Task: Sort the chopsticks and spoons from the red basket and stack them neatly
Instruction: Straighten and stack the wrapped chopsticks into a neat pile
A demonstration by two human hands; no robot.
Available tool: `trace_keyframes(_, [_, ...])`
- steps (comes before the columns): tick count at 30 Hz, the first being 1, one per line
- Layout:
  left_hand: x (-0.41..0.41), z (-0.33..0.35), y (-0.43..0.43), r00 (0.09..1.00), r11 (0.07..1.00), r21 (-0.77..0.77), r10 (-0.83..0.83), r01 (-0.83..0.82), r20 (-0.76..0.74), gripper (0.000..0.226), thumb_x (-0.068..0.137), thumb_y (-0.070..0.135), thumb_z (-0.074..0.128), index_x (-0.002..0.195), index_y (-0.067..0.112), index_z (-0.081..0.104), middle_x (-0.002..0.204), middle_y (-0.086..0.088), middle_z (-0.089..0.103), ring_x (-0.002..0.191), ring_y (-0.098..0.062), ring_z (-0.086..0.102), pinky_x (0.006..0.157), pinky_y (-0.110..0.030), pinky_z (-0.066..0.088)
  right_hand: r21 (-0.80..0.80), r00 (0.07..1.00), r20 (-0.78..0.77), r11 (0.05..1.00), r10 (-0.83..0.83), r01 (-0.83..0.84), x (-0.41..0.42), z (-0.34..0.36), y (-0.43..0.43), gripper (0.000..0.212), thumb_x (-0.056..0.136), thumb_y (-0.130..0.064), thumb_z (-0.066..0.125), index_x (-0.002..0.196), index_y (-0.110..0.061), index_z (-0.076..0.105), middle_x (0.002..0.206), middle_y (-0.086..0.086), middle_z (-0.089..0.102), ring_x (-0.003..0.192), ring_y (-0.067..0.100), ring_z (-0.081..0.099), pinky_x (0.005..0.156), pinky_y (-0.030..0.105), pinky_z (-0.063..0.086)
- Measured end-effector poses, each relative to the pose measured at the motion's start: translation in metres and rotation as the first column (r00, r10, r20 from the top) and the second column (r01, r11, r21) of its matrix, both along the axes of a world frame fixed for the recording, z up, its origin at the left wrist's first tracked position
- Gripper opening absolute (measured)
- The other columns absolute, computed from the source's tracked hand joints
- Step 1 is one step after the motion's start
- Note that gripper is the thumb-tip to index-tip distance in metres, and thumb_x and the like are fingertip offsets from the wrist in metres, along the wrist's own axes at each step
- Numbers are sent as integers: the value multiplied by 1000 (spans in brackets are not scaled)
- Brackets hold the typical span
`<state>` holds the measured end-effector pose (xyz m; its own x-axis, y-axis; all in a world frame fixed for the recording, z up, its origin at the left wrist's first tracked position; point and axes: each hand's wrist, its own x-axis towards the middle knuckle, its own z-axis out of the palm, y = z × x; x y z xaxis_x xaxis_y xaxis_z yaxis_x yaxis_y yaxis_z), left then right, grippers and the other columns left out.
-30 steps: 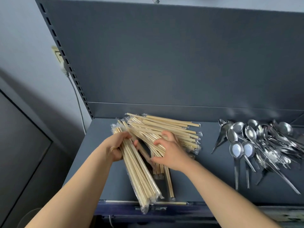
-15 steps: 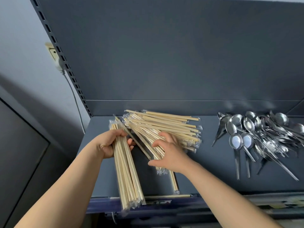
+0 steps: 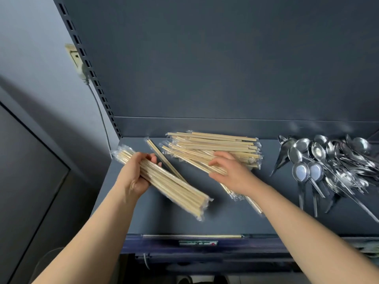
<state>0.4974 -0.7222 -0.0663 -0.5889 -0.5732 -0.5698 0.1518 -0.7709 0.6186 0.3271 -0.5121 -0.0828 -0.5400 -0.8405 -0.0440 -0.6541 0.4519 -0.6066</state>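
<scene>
in the head view the sorting looks mostly done: the steel spoons [image 3: 332,160] lie in a loose heap at the right of the dark shelf [image 3: 225,218], well apart from the chopsticks. the left hand [image 3: 135,175] grips a bundle of wrapped chopsticks [image 3: 174,189], fingers [image 3: 143,158] curled round it. the right hand [image 3: 231,171] rests, fingers loosely spread, on the fanned chopstick pile [image 3: 215,146]. a stray pair [image 3: 162,158] lies between. neat stacking is left; the red basket is out of view.

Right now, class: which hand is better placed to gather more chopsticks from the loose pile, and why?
Probably the right hand: its fingers lie on the loose pile, holding nothing, while the left hand grips a bundle.
</scene>
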Motion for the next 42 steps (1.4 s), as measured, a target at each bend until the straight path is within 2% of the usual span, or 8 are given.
trace_keyframes(4, [-7,4,35,973,983,27,184,-182,-139,13,91,7,50,78,9,52,68,-3,55,56,-13,56,76,-36,57,41,919,385,993,83,-107,39,28,-4,58,74,-50,76,126,-35,55,124,-17,60,114,6,58,103,31,45])
trace_keyframes(12, [13,3,59,982,985,-77,145,-155,-123,9,87,17,65,89,16,57,78,1,63,76,-14,64,80,-32,48,268,952,267,937,150,-223,48,24,15,71,82,-31,69,145,-31,38,135,-16,52,115,7,55,98,21,43])
trace_keyframes(14, [27,-1,47,957,901,-378,271,-214,102,30,84,16,71,110,16,56,92,1,65,86,-15,64,79,-30,47,305,951,267,923,154,-235,46,21,22,63,80,-29,68,139,-37,45,121,-15,60,99,7,59,88,24,49])
trace_keyframes(17, [48,-4,35,892,675,-727,242,127,381,32,84,19,72,115,15,64,102,0,68,91,-12,64,79,-22,48,369,961,189,893,200,-259,48,13,30,58,76,-33,67,129,-49,47,109,-15,64,94,11,61,87,36,54])
trace_keyframes(20, [60,-11,39,836,560,-728,108,397,538,22,86,24,70,107,17,71,94,5,72,86,-4,65,77,-22,51,381,963,104,884,250,-271,54,8,33,68,77,-45,68,136,-54,36,119,-19,56,103,10,55,91,35,50])
trace_keyframes(31, [97,-43,63,738,282,-786,277,550,615,13,86,39,65,95,32,72,91,14,66,99,-14,57,81,-30,46,60,1000,-4,998,-16,16,83,-16,69,67,75,-53,74,135,-35,52,127,-27,44,122,-3,40,111,27,33])
trace_keyframes(37, [86,-51,68,702,52,-739,272,672,658,20,94,27,58,105,14,68,110,-3,60,100,-17,47,90,-28,38,239,983,-155,969,99,-60,101,-22,75,65,97,-56,28,152,-34,2,155,-24,-5,142,-6,-13,116,20,-6])
trace_keyframes(42, [87,-56,66,703,-14,-709,152,705,695,35,98,14,46,130,9,58,139,-1,51,131,-18,42,111,-29,31,288,986,-116,954,120,-82,101,-22,74,70,82,-61,-8,147,-35,-11,155,-23,-18,140,-9,-24,118,20,-10])
